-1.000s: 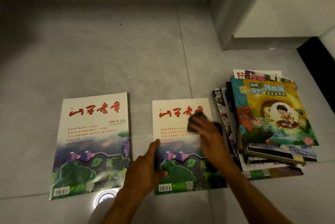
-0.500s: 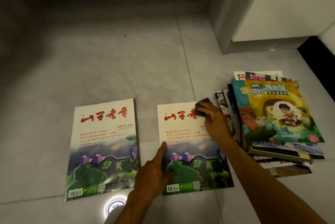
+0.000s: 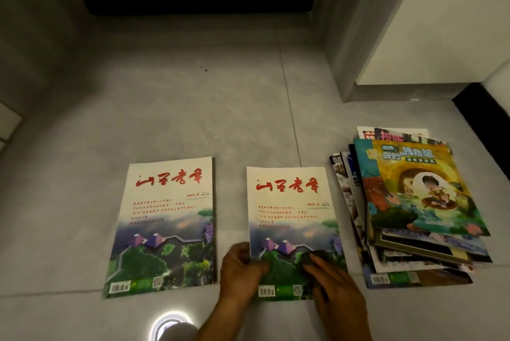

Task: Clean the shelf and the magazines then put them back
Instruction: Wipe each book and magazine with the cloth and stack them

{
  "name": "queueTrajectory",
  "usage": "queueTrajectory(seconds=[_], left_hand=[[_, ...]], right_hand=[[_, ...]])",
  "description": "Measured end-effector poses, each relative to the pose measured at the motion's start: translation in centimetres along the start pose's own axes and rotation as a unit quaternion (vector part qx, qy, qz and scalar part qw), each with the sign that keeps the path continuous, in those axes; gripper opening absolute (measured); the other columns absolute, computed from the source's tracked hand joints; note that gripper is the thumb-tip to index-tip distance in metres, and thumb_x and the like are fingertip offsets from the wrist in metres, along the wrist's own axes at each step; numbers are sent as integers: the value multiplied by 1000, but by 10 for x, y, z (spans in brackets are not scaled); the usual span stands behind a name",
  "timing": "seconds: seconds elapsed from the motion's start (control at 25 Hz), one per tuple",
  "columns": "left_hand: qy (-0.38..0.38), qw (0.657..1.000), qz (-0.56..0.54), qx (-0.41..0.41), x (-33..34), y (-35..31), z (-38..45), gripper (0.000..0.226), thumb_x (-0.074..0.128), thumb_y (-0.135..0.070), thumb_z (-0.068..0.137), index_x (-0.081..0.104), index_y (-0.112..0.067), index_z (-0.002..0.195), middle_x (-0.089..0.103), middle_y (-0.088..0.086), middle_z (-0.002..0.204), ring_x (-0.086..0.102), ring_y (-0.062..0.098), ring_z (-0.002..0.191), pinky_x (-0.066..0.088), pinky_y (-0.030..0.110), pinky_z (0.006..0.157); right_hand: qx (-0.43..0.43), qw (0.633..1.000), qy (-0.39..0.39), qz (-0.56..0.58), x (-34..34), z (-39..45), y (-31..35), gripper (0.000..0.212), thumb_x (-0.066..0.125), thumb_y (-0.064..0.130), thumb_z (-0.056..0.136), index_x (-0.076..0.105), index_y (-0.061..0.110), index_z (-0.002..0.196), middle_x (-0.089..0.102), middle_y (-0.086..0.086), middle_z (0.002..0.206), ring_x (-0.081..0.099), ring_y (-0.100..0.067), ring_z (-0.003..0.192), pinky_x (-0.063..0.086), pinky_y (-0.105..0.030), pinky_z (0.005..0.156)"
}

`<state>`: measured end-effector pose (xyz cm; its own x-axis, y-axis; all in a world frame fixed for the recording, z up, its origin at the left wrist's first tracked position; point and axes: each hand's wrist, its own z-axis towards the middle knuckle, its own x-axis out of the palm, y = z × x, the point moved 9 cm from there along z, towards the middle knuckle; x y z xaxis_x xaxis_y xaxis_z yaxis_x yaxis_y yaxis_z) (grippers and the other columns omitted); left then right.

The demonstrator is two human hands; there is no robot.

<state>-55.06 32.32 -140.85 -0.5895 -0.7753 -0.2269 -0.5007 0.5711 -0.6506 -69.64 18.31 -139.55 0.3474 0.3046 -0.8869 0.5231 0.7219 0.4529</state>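
I see my right hand (image 3: 335,289) pressing a half-hidden dark cloth (image 3: 313,257) onto the lengthwise magazine (image 3: 292,219), left hand (image 3: 238,271) pinching its edge

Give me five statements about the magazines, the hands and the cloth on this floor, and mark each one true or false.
1. Two magazines with the same cover lie side by side, apart. True: the left magazine and the right magazine do not touch.
2. The right hand presses a dark cloth on the right magazine's lower half. True.
3. The left hand rests on the stack of magazines. False: it holds the right magazine's lower left edge.
4. The stack lies left of both matching magazines. False: it lies to their right.
5. The stack's top cover shows a cartoon child. True.
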Motion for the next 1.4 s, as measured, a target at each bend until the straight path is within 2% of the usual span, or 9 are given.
queueTrajectory(seconds=[0.16,0.28,0.36,0.48,0.64,0.84,1.0,1.2,1.4], left_hand=[[60,998,11,20,22,-1,-18,42,77,-1,74,60,-28,103,69,-1,107,64,20,106,54,32,92],[-23,993,22,115,-3,-36,-27,32,70,-3,83,62,-34,89,67,-10,97,63,10,99,51,30,94],[-66,977,8,202,-25,-71,-38,33,70,-6,84,62,-37,92,65,-17,94,60,1,93,51,21,89],[-90,954,-66,278,-52,-114,-61,25,71,-7,82,64,-31,84,67,-22,78,62,-9,78,47,3,65],[-103,953,-45,281,-26,-131,-76,27,54,5,92,66,-18,84,71,4,81,69,7,97,53,33,73],[-48,940,-26,336,-36,-148,-84,25,69,-14,86,63,-34,73,64,-34,65,61,-16,71,44,1,56],[-30,933,-26,357,-41,-151,-88,25,69,-19,84,61,-42,78,62,-40,69,61,-16,76,46,3,57],[-18,935,-5,353,-30,-149,-88,30,68,-12,84,58,-38,75,59,-41,63,63,-12,72,43,0,59],[23,917,-18,398,-38,-167,-107,57,66,-2,81,68,-56,64,60,-43,68,58,-23,78,41,-3,61]], right_hand=[[155,959,-23,236,-16,10,3,61,72,-5,77,59,39,117,63,10,121,61,-16,110,52,-43,95],[256,882,-33,393,-34,32,14,49,65,0,87,59,37,118,60,9,123,55,-16,119,52,-35,94],[200,894,-49,398,-69,54,42,49,64,1,87,59,42,114,57,18,120,53,-3,117,53,-26,91],[-55,963,-155,214,-135,72,116,38,56,14,92,52,37,122,56,13,128,46,3,124,43,-21,103],[-288,946,-130,68,-134,75,191,37,29,25,104,44,21,138,52,0,141,44,-17,132,33,-32,108],[-228,969,-90,-14,-134,117,120,36,35,32,98,43,25,133,59,-1,130,50,-19,124,23,-45,110],[-171,982,-68,-37,-133,120,81,42,38,27,89,41,22,130,61,-8,124,44,-20,124,32,-49,112],[-286,955,-71,-14,-124,95,147,42,45,34,82,48,21,122,67,-3,113,48,-15,113,29,-43,106],[-182,973,54,-134,-130,122,41,60,82,11,68,53,25,119,67,1,112,62,-20,110,31,-47,108]])
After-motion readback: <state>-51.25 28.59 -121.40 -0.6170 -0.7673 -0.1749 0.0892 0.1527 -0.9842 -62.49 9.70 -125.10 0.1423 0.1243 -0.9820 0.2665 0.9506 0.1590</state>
